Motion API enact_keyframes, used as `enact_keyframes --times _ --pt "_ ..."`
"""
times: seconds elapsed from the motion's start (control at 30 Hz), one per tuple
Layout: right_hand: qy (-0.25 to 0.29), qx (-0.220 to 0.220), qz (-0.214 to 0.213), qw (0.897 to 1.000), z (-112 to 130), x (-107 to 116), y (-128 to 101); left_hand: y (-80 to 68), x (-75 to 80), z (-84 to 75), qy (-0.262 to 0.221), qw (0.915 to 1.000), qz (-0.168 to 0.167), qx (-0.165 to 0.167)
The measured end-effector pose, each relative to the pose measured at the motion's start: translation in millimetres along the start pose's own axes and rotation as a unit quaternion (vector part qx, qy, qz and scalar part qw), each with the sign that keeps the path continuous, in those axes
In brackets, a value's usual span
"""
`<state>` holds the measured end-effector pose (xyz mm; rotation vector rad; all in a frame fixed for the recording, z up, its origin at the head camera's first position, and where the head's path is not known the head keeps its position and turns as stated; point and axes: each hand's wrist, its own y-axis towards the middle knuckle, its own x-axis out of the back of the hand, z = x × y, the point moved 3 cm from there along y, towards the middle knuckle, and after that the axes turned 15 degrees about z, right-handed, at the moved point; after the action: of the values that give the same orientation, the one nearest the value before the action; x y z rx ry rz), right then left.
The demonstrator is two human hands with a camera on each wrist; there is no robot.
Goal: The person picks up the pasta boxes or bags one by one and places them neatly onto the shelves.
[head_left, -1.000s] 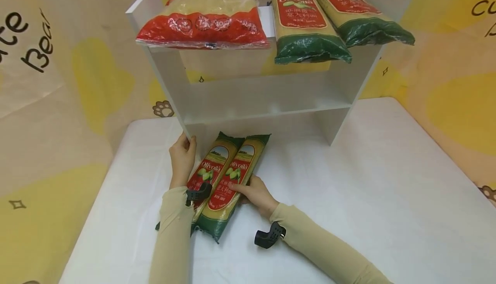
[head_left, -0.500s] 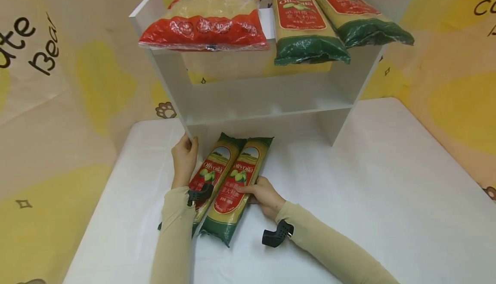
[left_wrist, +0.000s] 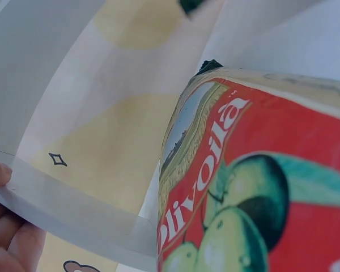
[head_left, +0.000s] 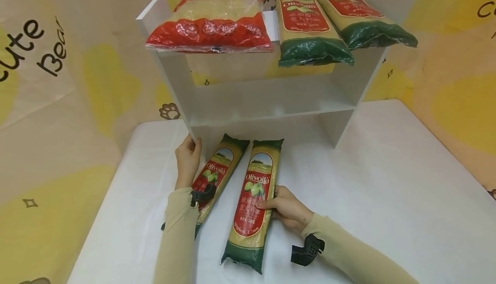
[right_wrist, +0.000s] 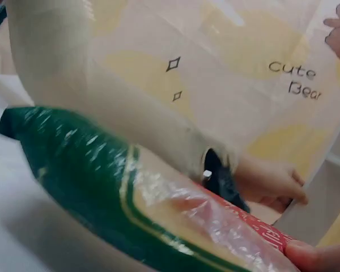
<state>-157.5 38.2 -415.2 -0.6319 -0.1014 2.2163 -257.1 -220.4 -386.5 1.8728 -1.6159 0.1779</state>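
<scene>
My right hand [head_left: 289, 208] grips a spaghetti packet [head_left: 253, 204] by its right edge, thumb across the red label. In the right wrist view the packet's green end [right_wrist: 73, 170] looks raised off the white cloth. My left hand [head_left: 188, 161] pinches the front edge of the left side panel of a white shelf [head_left: 271, 98]. Its fingers [left_wrist: 14, 243] curl round that panel in the left wrist view. A second spaghetti packet [head_left: 221, 167] lies tilted beside the left wrist, partly hidden by the forearm.
On the shelf's top board rest a red bag of pasta [head_left: 213, 25] and two spaghetti packets, one left [head_left: 306, 21] and one right [head_left: 356, 12]. The shelf stands on a white-covered table [head_left: 387, 189]. A patterned cloth [head_left: 97, 68] hangs behind.
My right hand has drawn its packet rightward and toward me, opening a gap from the second packet, and turned it more upright in the head view. The left hand keeps its hold.
</scene>
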Motion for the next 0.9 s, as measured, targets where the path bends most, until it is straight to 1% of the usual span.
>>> enact_keyframes --times 0.13,0.3,0.43,0.63,0.8,0.9 --pt "-0.023 0.010 0.021 0.999 14 -1 -14 0.1 -0.5 1.3 -0.007 1.0000 0.006 0.002" --pt "-0.031 0.012 0.050 0.998 32 -7 -31 -0.8 0.8 0.1 -0.010 0.9999 0.002 -0.002" --pt "-0.034 0.016 0.064 0.997 42 -12 -40 -1.6 0.7 0.1 -0.007 0.9999 0.005 0.006" --pt "-0.039 0.031 0.087 0.995 51 -15 -45 -2.4 -0.4 -0.2 -0.009 0.9998 0.007 0.018" --pt "-0.047 0.038 0.097 0.993 59 -13 -46 -1.6 -0.4 -0.6 -0.012 0.9998 0.009 0.012" --pt "-0.048 0.039 0.096 0.993 66 -12 -46 -1.0 0.2 -0.9 -0.011 0.9999 0.006 0.008"
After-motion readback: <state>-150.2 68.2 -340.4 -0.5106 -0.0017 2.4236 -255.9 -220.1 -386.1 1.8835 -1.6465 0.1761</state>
